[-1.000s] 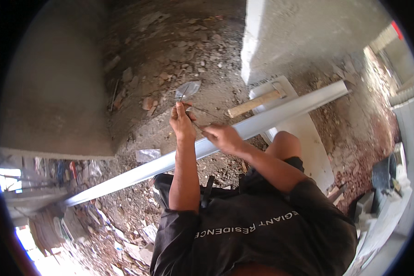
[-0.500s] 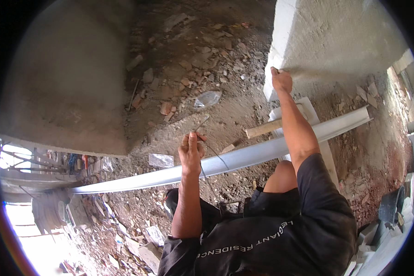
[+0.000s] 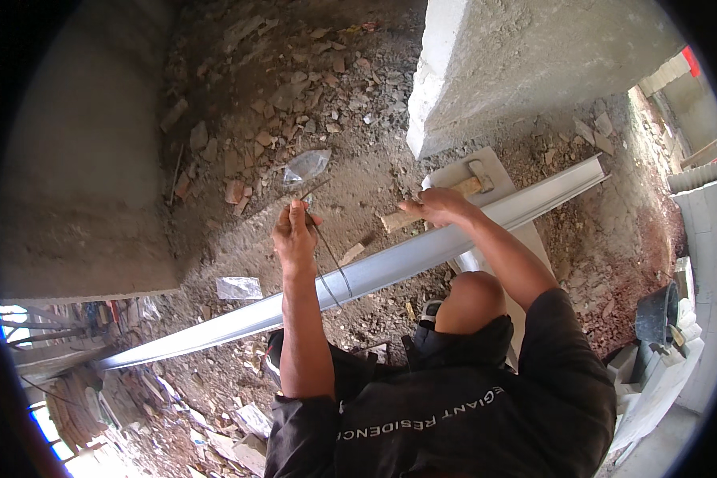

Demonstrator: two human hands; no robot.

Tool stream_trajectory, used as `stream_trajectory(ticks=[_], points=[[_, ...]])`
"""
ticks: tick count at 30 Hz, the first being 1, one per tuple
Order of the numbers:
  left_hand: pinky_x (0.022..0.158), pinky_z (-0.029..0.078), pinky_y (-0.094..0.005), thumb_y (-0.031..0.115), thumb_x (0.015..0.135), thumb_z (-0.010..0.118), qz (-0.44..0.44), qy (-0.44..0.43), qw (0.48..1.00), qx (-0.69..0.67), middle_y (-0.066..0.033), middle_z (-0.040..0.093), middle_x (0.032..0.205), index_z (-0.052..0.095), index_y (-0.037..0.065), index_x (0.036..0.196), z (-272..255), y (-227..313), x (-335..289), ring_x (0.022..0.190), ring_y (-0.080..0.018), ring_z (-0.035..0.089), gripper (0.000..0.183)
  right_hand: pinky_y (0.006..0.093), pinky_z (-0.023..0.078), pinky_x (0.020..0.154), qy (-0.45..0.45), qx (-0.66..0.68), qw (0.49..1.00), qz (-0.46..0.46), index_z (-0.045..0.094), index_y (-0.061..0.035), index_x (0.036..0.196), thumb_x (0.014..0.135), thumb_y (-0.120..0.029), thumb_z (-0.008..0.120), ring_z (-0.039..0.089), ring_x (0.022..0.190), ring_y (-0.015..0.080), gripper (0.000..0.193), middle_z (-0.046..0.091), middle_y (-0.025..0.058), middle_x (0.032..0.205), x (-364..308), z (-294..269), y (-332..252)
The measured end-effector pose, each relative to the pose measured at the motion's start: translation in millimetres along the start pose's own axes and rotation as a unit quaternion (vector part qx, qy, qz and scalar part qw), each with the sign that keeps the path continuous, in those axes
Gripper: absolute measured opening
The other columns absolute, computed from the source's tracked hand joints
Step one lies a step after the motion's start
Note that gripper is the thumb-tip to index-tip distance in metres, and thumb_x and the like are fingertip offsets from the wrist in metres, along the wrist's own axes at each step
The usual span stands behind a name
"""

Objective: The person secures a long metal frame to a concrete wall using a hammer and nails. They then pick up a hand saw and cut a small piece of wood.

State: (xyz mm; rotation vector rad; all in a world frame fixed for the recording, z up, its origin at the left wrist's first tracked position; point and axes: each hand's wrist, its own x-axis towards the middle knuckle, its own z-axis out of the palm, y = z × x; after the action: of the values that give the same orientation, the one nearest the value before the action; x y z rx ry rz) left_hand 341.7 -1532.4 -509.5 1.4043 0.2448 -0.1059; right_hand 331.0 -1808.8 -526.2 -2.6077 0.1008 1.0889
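Observation:
My left hand is closed in a pinch on thin dark wire. One end sticks up past the fingers, and bent lengths hang down in front of a long pale metal channel. My right hand is closed over the wooden handle of a hammer; its palm hides part of the handle. The hammer's head rests over a pale flat board that lies partly under the channel. The channel slants across the ground, nearer at its left end, just beyond my bent knee.
A concrete block wall rises at the far right, and a grey wall at the left. Broken brick and stones cover the ground, with clear plastic pieces among them. A dark bucket stands at the right.
My right hand has come away from the wall's edge, down and nearer, onto the hammer handle. My left hand still holds the wire. The whole view has shifted slightly.

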Motion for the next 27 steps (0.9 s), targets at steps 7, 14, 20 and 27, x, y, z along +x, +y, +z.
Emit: stream_trajectory(ticks=[7, 14, 20, 27], points=[[0.040, 0.028, -0.0202, 0.033, 0.092, 0.054, 0.026, 0.009, 0.998, 0.063, -0.0055, 0.063, 0.068, 0.060, 0.004, 0.093, 4, -7, 12, 0.045, -0.0030, 0.038, 0.030, 0.0415, 0.050, 0.076, 0.124, 0.093, 0.988, -0.010, 0.066, -0.0008, 0.088, 0.087, -0.065, 0.035, 0.065, 0.068, 0.0315, 0.072, 0.066, 0.0143, 0.070, -9, 11, 12], [0.039, 0.031, -0.0201, 0.030, 0.093, 0.052, -0.054, -0.034, 0.998, -0.021, -0.0080, 0.065, 0.071, 0.059, 0.003, 0.096, -4, -25, 12, 0.041, -0.0050, 0.038, 0.028, 0.0426, 0.048, 0.080, 0.143, -0.052, 0.988, -0.013, 0.067, -0.0043, 0.095, 0.078, -0.072, 0.041, 0.063, 0.090, 0.0331, 0.074, 0.065, 0.0194, 0.092, 2, 21, 16], [0.036, 0.028, -0.0198, 0.030, 0.092, 0.053, -0.075, -0.027, 0.995, -0.059, -0.0076, 0.064, 0.068, 0.059, 0.003, 0.091, -14, -34, 9, 0.041, -0.0039, 0.036, 0.027, 0.0394, 0.050, 0.073, 0.072, -0.130, 0.988, -0.053, 0.067, -0.0031, 0.080, 0.077, -0.073, 0.042, 0.065, 0.073, 0.0285, 0.074, 0.065, 0.0155, 0.074, -6, 1, 18], [0.037, 0.029, -0.0212, 0.026, 0.093, 0.052, -0.091, -0.039, 0.993, -0.057, -0.0094, 0.064, 0.073, 0.059, 0.000, 0.099, -5, -32, 24, 0.040, -0.0056, 0.037, 0.027, 0.0334, 0.051, 0.061, 0.085, 0.147, 0.985, -0.008, 0.062, -0.0011, 0.092, 0.081, -0.066, 0.045, 0.063, 0.054, 0.0196, 0.068, 0.062, 0.0112, 0.063, -58, -15, 39]])
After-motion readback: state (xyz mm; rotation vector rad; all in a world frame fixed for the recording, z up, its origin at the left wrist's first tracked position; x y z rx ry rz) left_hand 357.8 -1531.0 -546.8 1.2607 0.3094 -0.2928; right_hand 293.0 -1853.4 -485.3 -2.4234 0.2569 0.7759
